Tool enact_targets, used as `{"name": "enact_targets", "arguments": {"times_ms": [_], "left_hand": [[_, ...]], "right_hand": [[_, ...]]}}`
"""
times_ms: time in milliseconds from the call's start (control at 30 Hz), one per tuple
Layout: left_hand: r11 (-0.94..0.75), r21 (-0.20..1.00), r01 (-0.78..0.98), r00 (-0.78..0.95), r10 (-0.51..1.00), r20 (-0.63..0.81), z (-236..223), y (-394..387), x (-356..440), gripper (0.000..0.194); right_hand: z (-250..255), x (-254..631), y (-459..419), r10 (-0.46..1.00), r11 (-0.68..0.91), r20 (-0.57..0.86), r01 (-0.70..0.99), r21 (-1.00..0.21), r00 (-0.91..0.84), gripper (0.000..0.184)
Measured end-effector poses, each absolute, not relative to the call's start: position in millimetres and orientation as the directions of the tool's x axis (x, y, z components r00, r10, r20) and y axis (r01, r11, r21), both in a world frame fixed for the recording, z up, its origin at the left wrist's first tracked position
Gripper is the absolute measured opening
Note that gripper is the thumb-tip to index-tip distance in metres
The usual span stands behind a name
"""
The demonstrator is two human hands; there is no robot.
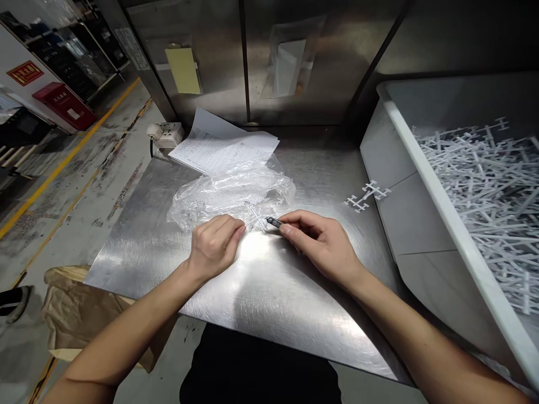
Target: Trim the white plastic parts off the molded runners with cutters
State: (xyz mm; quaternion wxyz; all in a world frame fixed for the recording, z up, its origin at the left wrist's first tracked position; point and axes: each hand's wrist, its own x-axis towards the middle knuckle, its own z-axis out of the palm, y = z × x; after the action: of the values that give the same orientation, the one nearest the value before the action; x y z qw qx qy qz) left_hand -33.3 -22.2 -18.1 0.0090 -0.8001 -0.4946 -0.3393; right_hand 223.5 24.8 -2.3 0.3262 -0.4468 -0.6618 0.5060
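Note:
My left hand (217, 242) pinches the end of a thin white plastic sprue (253, 212), whose branched part points toward the right hand. My right hand (320, 242) grips a small dark tool (274, 222) between thumb and fingers. The tool's tip is close beside the sprue; whether they touch I cannot tell. Most of the tool is hidden in the hand, so its kind does not show. Just behind the hands lies a crumpled clear plastic bag (227, 193) with small pieces in it. Another white branched sprue (368, 196) lies on the metal table (269, 303) to the right.
A large white bin (425, 224) full of white sprues (488, 191) stands along the right side. Printed sheets (223, 143) and a power socket block (168, 134) lie at the back left. Below the table's left edge is a brown paper-lined box (84, 314).

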Motion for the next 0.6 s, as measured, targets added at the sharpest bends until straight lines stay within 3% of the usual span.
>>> {"name": "enact_targets", "arguments": {"times_ms": [600], "left_hand": [[-0.515, 0.255, 0.818, 0.300, 0.761, 0.576, -20.7, -23.4, -33.1, 0.015]], "right_hand": [[0.2, 221.7, 21.3, 0.894, 0.096, -0.023, 0.242, -0.965, -0.447, 0.025]]}}
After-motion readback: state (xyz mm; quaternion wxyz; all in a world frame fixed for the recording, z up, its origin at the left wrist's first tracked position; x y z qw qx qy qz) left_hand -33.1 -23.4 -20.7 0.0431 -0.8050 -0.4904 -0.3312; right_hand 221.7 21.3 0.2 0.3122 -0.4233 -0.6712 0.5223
